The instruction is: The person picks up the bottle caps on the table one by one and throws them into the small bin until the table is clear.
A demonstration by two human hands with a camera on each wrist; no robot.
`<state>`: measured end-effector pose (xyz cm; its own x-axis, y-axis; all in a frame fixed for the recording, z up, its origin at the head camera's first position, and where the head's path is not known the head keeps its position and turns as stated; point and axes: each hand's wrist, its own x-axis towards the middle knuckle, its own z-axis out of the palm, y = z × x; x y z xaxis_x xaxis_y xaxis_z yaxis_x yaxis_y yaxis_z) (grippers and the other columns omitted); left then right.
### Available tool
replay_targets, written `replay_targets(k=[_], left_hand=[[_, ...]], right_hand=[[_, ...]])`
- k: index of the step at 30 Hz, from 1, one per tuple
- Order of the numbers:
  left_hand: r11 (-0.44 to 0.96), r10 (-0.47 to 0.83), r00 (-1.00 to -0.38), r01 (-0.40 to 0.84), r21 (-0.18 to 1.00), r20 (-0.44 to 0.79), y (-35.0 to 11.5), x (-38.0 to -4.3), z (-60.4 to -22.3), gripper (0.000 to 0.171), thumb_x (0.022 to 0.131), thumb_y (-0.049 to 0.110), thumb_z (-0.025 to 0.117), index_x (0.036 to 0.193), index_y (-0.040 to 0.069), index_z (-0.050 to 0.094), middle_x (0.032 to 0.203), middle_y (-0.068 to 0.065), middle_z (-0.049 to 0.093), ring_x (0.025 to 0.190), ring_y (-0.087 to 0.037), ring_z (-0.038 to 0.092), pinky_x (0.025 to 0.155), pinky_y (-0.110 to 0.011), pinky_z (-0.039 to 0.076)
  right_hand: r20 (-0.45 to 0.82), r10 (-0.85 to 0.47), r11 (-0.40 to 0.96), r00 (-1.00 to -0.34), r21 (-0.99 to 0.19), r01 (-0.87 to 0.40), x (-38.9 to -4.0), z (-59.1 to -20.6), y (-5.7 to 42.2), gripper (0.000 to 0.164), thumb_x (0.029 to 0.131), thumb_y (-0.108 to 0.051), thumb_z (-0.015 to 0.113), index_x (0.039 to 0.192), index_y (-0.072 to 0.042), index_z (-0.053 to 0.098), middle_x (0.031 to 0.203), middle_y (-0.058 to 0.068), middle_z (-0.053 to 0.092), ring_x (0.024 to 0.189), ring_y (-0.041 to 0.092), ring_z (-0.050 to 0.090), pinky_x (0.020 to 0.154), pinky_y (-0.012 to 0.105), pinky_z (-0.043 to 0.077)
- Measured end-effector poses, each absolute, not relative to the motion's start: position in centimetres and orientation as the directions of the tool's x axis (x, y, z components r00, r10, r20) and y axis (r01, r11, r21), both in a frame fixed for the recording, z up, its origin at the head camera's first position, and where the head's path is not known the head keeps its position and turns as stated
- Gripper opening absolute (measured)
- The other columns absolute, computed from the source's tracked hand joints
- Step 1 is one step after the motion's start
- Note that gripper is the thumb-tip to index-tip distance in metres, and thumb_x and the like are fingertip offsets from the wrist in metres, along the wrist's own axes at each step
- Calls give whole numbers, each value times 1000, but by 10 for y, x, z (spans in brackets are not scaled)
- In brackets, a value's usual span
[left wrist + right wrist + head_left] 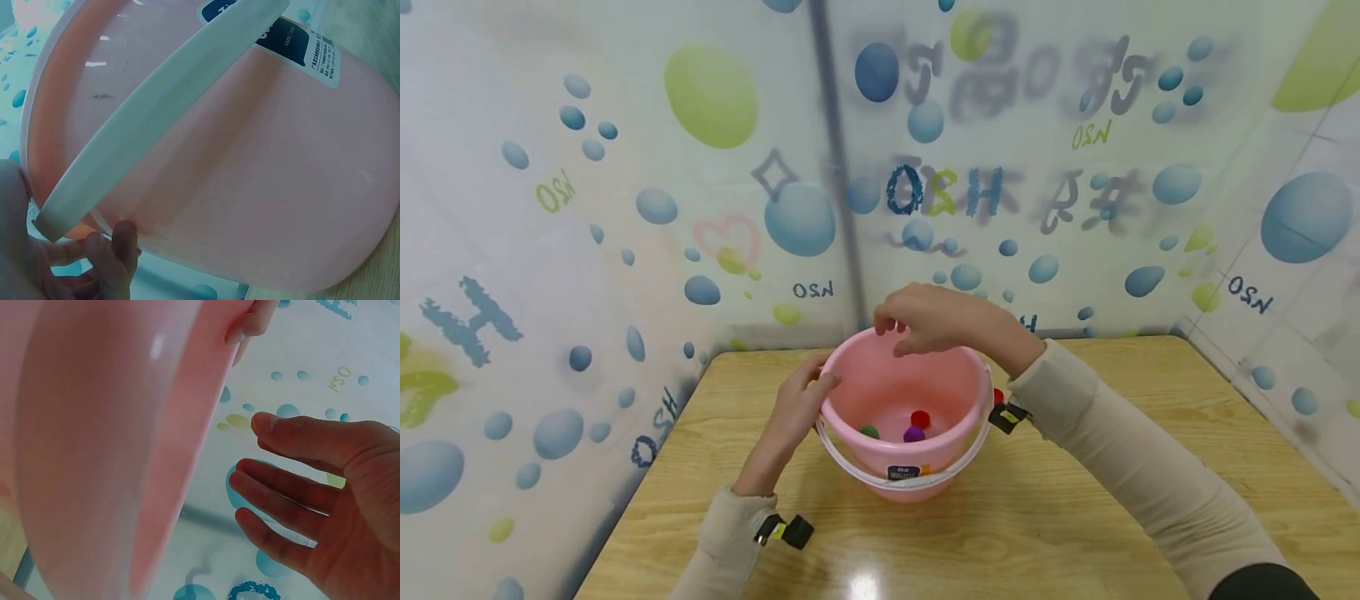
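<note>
A pink bucket (872, 454) stands upright on the table, its white handle (867, 477) hanging down across the front. My left hand (792, 410) grips the left side of the rim, thumb over the inner edge and fingers outside; in the left wrist view those fingers (111, 265) press against the wall below the handle's end. Over the far part of the opening is my right hand (936, 319), holding nothing, its fingers loosely bent and apart. Inside the bucket lie a small red round piece (921, 419), a purple piece (913, 434) and a green piece (869, 432).
Another red object (997, 396) shows just beyond the bucket's right side, partly hidden by it and the wrist camera. The wooden table (1075, 525) reaches back to a patterned curtain (745, 250), which also hangs along both sides.
</note>
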<state>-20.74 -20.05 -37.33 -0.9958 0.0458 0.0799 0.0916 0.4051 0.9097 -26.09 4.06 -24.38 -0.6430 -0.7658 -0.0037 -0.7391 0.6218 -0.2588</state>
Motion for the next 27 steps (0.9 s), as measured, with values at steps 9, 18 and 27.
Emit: replay_targets(k=[9, 18, 27], left_hand=[[414, 45, -996, 94, 906, 83, -200, -208, -375, 42, 103, 37, 52, 141, 22, 59, 120, -16, 61, 72, -20, 64, 58, -30, 55], [411, 47, -995, 98, 906, 87, -199, -207, -372, 41, 103, 37, 52, 142, 24, 59, 123, -14, 62, 76, -21, 66, 60, -31, 57], [414, 48, -994, 108, 904, 97, -199, -207, -374, 43, 103, 37, 52, 143, 21, 58, 119, -15, 61, 72, -20, 64, 58, -30, 55]], right_hand=[[17, -766, 620, -643, -245, -745, -260, -245, 47, 27, 92, -17, 78, 117, -13, 72, 115, 4, 72, 110, 27, 68, 85, 33, 61], [96, -784, 584, -613, -217, -782, -261, -249, 64, 24, 93, -15, 75, 116, -9, 72, 113, 7, 74, 106, 26, 70, 88, 36, 61], [121, -760, 606, -639, -226, -763, -259, -259, 89, 22, 95, -19, 72, 115, -11, 73, 112, 5, 75, 102, 22, 70, 87, 36, 61]])
